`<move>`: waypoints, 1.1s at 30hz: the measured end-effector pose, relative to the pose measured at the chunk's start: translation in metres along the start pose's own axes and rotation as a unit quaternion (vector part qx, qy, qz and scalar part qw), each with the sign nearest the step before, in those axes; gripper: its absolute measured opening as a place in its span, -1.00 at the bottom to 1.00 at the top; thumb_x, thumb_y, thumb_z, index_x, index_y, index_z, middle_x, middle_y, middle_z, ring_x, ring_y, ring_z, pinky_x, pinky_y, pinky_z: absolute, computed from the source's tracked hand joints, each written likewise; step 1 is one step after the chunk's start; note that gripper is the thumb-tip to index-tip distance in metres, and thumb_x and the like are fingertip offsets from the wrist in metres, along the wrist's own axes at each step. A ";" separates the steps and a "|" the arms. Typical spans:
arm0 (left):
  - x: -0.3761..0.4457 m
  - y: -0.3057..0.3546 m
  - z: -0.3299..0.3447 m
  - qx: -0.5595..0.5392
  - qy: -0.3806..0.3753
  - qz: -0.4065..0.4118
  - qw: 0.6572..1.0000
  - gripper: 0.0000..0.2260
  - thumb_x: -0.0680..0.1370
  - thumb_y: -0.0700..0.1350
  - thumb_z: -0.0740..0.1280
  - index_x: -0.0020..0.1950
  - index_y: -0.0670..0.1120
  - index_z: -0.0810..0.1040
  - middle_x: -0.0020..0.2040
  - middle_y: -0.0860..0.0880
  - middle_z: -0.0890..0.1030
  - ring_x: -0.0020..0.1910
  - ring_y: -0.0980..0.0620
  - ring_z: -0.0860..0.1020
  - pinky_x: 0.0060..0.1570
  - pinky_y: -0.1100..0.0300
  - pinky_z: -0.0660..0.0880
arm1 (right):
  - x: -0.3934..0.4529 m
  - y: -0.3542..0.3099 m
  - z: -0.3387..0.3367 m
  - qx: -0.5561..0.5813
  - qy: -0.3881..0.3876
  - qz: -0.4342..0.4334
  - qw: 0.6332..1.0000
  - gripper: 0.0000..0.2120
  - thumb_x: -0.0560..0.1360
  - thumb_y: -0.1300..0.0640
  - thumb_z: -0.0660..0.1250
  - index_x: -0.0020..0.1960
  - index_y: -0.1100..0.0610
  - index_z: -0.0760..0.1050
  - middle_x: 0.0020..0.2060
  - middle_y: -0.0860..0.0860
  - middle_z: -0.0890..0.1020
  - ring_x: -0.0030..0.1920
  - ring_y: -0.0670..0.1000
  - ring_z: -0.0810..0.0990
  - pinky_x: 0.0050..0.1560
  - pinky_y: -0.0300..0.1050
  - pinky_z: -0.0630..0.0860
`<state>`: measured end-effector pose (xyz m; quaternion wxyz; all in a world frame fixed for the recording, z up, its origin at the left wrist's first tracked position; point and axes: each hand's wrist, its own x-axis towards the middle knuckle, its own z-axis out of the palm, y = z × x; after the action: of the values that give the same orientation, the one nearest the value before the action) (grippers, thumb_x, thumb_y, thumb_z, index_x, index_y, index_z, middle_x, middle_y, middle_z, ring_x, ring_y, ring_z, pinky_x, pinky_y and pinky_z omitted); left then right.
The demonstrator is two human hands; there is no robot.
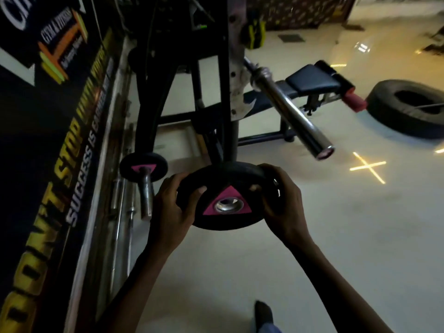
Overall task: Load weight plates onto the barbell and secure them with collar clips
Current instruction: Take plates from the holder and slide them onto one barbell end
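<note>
Both hands, left hand (171, 207) and right hand (282, 203), grip weight plate (225, 195) below barbell sleeve (292, 111); misaligned bore risks jamming or dropping.

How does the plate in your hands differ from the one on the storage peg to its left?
The held plate is gripped at its rim by the left hand and right hand; the stored plate sits untouched on a steel peg. The held plate's centre hole is empty; the stored plate's is filled by the peg. The held plate looks larger in frame, being nearer. Both are black with a pink triangle.
</note>
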<state>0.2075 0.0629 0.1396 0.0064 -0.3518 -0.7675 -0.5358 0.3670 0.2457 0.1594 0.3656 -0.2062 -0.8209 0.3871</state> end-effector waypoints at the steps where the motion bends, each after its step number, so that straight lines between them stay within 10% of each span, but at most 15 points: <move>1: 0.005 0.013 0.008 0.002 0.008 0.013 1.000 -0.58 0.58 0.25 0.33 0.27 -0.02 0.56 0.13 0.00 0.65 0.17 0.19 0.60 0.10 0.20 0.58 | 0.006 -0.001 -0.014 0.000 0.008 -0.008 1.000 -0.65 0.53 -0.01 0.38 0.27 0.08 0.53 0.11 -0.01 0.67 0.12 0.04 0.64 0.08 0.08 0.58; 5: 0.021 0.060 0.041 0.007 0.028 0.073 0.997 -0.66 0.60 0.10 0.37 0.27 -0.08 0.58 0.13 0.04 0.64 0.19 0.40 0.52 0.13 0.53 0.38 | 0.025 0.001 -0.067 -0.008 0.039 -0.061 0.997 -0.62 0.51 0.08 0.42 0.30 -0.01 0.49 0.14 -0.04 0.65 0.13 -0.01 0.64 0.09 -0.07 0.59; 12: 0.040 0.117 0.102 -0.015 0.026 0.076 0.997 -0.63 0.59 0.13 0.37 0.22 -0.12 0.61 0.07 0.01 0.68 0.13 0.24 0.60 0.05 0.49 0.44 | 0.050 0.029 -0.142 -0.015 0.058 -0.057 0.997 -0.59 0.52 0.06 0.41 0.35 0.08 0.51 0.16 -0.02 0.64 0.13 -0.08 0.62 0.10 -0.19 0.57; 21: 0.051 0.138 0.168 -0.008 0.021 0.046 0.999 -0.57 0.58 0.15 0.36 0.27 -0.16 0.59 0.11 -0.05 0.68 0.15 0.06 0.63 0.09 0.47 0.44 | 0.087 0.083 -0.185 0.014 0.028 -0.043 0.999 -0.65 0.55 0.11 0.43 0.31 0.15 0.54 0.15 0.05 0.67 0.15 0.08 0.66 0.12 0.18 0.60; 33: 0.055 0.146 0.206 0.017 0.075 0.040 0.996 -0.64 0.60 0.02 0.41 0.29 -0.18 0.57 0.14 -0.11 0.65 0.16 0.06 0.58 0.10 0.54 0.39 | 0.114 0.117 -0.201 0.036 -0.015 -0.060 0.997 -0.64 0.54 0.25 0.41 0.33 0.17 0.54 0.17 0.03 0.67 0.17 0.04 0.65 0.17 0.01 0.60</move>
<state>0.3216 0.2886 0.1921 0.0920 -0.3409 -0.7593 -0.5467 0.4521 0.4860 0.2050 0.3831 -0.1378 -0.8226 0.3970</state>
